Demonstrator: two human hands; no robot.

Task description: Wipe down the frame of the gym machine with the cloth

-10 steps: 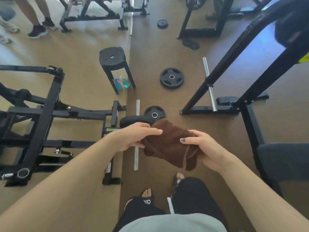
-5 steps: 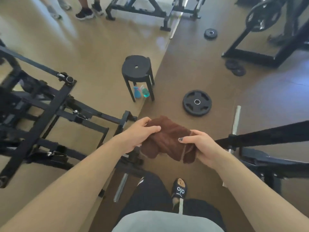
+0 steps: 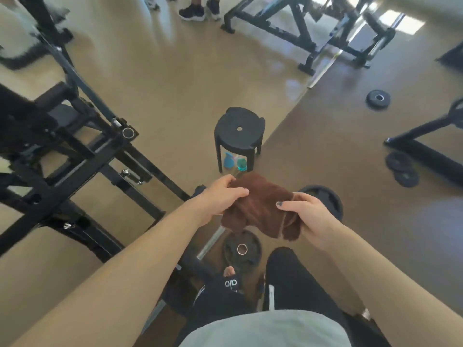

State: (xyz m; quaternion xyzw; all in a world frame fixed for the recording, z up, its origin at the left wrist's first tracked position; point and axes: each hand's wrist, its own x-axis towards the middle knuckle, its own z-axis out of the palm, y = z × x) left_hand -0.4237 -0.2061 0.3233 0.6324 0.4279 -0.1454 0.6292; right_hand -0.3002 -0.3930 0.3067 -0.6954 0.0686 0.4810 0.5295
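cloth is brown, fuzzy terry, bunched up mid-air at center; left hand and right hand both pinch its ends. black steel frame sits at 9 o'clock.

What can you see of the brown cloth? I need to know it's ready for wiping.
The brown terry-looking cloth is bunched and folded, with a paler hem near its right end. Both hands hold it in the air above the floor: the left hand grips its left end, the right hand its right end. Its lower edge hangs loose. It touches no machine frame.
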